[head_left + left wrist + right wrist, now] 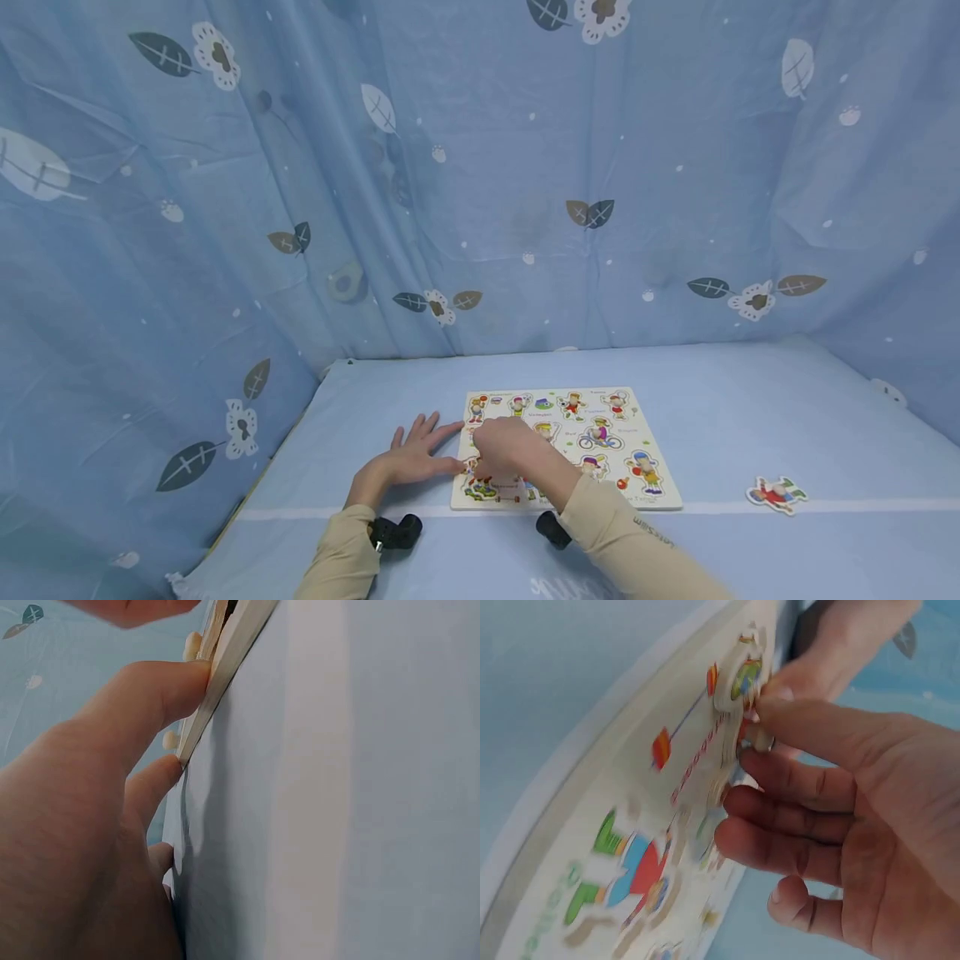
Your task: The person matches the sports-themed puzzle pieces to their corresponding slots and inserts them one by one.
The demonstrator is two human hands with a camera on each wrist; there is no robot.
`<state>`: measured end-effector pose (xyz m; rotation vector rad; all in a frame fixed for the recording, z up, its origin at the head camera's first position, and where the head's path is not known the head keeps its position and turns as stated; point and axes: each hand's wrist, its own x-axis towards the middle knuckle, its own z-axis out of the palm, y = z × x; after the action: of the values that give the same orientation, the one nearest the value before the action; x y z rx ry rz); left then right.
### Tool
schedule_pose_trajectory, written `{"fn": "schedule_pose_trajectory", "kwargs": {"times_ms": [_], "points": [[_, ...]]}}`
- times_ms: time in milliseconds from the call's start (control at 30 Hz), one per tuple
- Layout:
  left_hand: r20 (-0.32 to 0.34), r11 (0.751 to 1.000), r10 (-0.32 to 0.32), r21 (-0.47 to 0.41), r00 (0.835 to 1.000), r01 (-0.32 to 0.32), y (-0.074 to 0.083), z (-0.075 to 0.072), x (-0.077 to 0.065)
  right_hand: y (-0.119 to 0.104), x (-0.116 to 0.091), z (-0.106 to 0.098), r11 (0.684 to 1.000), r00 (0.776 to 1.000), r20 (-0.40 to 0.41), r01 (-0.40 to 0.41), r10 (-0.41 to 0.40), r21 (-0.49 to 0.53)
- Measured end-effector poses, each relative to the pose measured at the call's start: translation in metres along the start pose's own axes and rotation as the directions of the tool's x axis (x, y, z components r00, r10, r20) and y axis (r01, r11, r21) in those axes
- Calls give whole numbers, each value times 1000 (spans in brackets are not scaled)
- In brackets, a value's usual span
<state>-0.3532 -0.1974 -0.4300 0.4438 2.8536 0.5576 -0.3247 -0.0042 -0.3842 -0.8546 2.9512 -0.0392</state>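
A white wooden knob puzzle board (pixel 652 500) printed with sports figures lies flat on the cloth. Spread fingers of my left hand (pixel 408 460) rest against its left edge; in the left wrist view the thumb (pixel 169 690) and index fingertip touch that edge. My right hand (pixel 510 446) is over the board's left part. In the right wrist view, its thumb and index finger pinch the small knob (pixel 760 738) of a puzzle piece, its other fingers curled. The piece (pixel 742 682) shows green and red and sits at its place near the board's edge, partly hidden by the fingers.
A loose puzzle piece (pixel 776 494) in red, white and green lies on the cloth right of the board. Other knobbed figures, such as a cyclist (pixel 600 435), sit on the board. A patterned blue curtain (pixel 525 167) hangs behind.
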Motion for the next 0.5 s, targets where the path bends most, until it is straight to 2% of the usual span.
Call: {"fn": "schedule_pose_trajectory", "kwargs": {"times_ms": [200,367,500], "points": [[-11,1000,-4,5,1000,4,0,1,2,-14,7,8,991,994,-108,8,-23,-136],[-18,1000,-6,0,1000,6,0,3,2,-15,4,13,996,991,-137,-19,6,-93],[-15,1000,8,-17,1000,-9,-1,3,-1,-16,4,14,997,991,-130,5,-16,-80]]}}
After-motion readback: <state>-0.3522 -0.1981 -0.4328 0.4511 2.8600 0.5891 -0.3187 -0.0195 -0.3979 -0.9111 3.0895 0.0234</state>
